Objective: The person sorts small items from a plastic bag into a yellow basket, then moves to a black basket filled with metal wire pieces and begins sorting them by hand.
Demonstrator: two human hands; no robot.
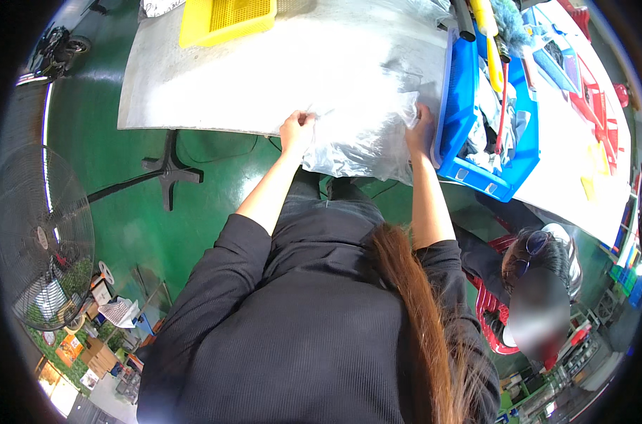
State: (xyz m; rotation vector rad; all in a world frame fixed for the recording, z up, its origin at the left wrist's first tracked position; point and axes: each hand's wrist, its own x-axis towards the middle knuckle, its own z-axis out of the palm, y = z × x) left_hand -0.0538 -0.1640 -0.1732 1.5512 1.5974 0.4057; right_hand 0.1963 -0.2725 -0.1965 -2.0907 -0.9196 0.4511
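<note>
A clear plastic bag (356, 145) is spread between my two hands, its near part hanging over the front edge of the white table (193, 92). My left hand (297, 132) pinches the bag's left side at the table edge. On the other side, my right hand (420, 133) grips the bag's right side, close to a blue plastic crate (462, 131). Glare washes out much of the film, so I cannot tell whether anything lies inside it.
Cloths and long-handled tools fill the blue crate. A yellow basket (229, 35) stands at the table's far left. Left of me is a large floor fan (44, 239). A person in sunglasses (540, 244) sits at the right, near red and yellow plastic pieces (596, 106).
</note>
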